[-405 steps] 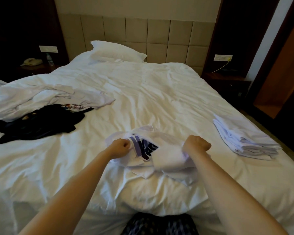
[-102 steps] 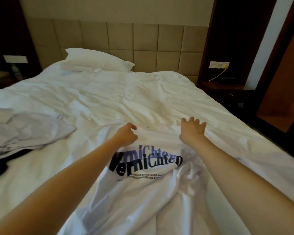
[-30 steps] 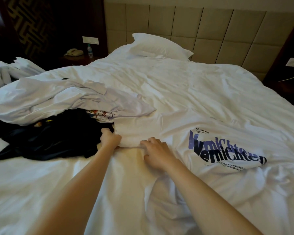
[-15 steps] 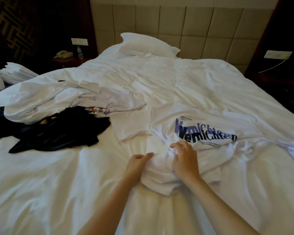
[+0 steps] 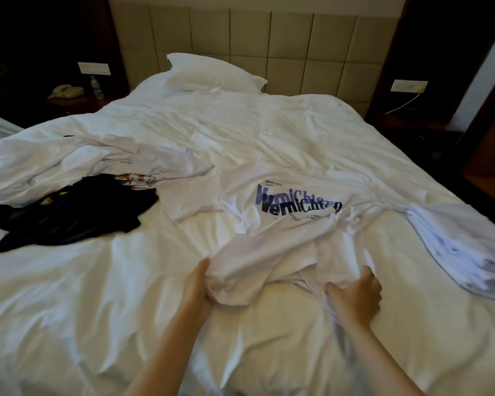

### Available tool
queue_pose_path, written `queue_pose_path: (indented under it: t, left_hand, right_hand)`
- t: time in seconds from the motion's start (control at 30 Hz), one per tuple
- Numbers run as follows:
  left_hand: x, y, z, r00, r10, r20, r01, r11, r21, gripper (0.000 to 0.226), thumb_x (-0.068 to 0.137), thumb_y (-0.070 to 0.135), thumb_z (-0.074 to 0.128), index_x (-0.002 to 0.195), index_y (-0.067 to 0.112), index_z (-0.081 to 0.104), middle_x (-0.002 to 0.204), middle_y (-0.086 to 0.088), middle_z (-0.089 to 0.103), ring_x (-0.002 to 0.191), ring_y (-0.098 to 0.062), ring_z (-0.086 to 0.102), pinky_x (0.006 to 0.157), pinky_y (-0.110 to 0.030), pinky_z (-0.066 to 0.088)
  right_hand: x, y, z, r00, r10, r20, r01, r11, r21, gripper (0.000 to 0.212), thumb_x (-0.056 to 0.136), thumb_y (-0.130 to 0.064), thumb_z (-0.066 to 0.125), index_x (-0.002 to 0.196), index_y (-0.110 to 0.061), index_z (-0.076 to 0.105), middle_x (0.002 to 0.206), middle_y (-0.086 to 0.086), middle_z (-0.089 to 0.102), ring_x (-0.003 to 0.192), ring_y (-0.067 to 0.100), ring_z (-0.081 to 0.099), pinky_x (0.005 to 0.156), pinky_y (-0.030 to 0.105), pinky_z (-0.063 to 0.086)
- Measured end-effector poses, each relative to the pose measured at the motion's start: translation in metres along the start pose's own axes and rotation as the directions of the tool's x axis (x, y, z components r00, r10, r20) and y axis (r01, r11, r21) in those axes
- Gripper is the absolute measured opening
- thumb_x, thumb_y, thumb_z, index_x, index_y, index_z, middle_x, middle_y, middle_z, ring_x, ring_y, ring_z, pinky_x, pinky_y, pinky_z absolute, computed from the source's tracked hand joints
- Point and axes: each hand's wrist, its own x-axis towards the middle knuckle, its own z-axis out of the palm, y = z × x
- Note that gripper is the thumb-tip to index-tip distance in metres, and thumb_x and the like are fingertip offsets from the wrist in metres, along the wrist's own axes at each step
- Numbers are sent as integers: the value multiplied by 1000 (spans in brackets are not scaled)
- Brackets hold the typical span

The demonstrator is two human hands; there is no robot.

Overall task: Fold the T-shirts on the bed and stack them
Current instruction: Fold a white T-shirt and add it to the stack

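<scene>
Bed (image 5: 69,281) ahead, outstretched hands (image 5: 196,290) grip T-shirt (image 5: 269,258) hem.

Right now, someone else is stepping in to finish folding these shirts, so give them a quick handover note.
Hands: the left hand grips the bunched hem of the printed T-shirt; the right hand grips the hem beside it.
The shirt lies print-up and crumpled, mid-bed.
Done: folded stack at the right edge.
Left: flatten, fold and stack this shirt, then the white shirts and dark garment heaped at left.
</scene>
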Motion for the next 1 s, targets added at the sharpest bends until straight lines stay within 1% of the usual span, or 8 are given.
queue_pose_path:
  t: [0.1,0.23,0.37,0.43,0.6,0.73,0.9,1.0]
  left_hand:
    - [-19,-3,-9,994,-100,-44,96,992,-80,23,94,6,39,74,7,49,63,-11,52,63,-23,49,62,-34,42]
    - [-19,-10,-20,985,142,-98,-84,891,446,5,78,1,49,80,-1,53,66,-9,52,65,-27,48,59,-33,38]
    - [-19,-11,-34,908,399,127,-342,533,774,56,74,-9,47,127,7,48,118,-11,51,104,-28,52,85,-29,40]
    - [-20,-10,-41,899,264,351,-431,377,820,70,56,6,49,125,17,53,119,-4,54,113,-25,52,88,-27,40]
    - [-32,-3,-44,817,-127,562,-541,168,824,71,52,13,44,115,44,39,131,12,44,125,-5,38,97,-18,32]
    - [-49,-8,-28,760,-293,580,-556,171,814,67,54,33,56,117,46,40,146,12,25,139,-4,15,111,-25,17]
    - [-55,-25,-32,718,-307,625,-613,145,776,69,45,46,57,112,43,37,142,16,25,131,-12,31,107,-31,29]
    - [-58,-42,-38,764,-72,641,-631,120,766,57,51,45,63,103,44,39,123,20,42,109,-7,47,90,-17,39]
  right_hand:
    - [-1,1,-16,988,73,136,-103,970,221,91,49,-33,60,133,-9,39,126,18,53,111,37,53,94,42,44]
    - [-7,18,-32,856,-112,505,254,941,-221,83,63,-46,71,137,-29,37,138,-1,39,129,23,40,100,32,32]
    - [-10,38,-32,925,-283,253,288,957,18,26,84,-35,59,94,-11,63,105,12,62,101,30,58,73,30,36]
    - [-10,35,-42,979,-155,133,109,946,307,25,77,-37,51,75,-13,58,83,13,61,86,32,58,69,31,35]
    - [7,40,-76,937,283,204,-276,246,929,16,95,-6,42,86,-15,53,89,5,51,83,23,51,74,42,49]
    - [8,55,-92,859,433,273,-306,8,952,27,98,-11,30,109,-15,55,103,5,56,91,22,56,79,33,48]
    - [-4,71,-95,859,346,378,-431,88,898,21,89,-6,32,85,-10,52,89,8,52,74,22,51,67,27,45]
    - [-2,77,-99,871,267,413,-467,184,865,15,89,-5,43,77,-12,48,82,7,50,72,20,50,65,26,42]
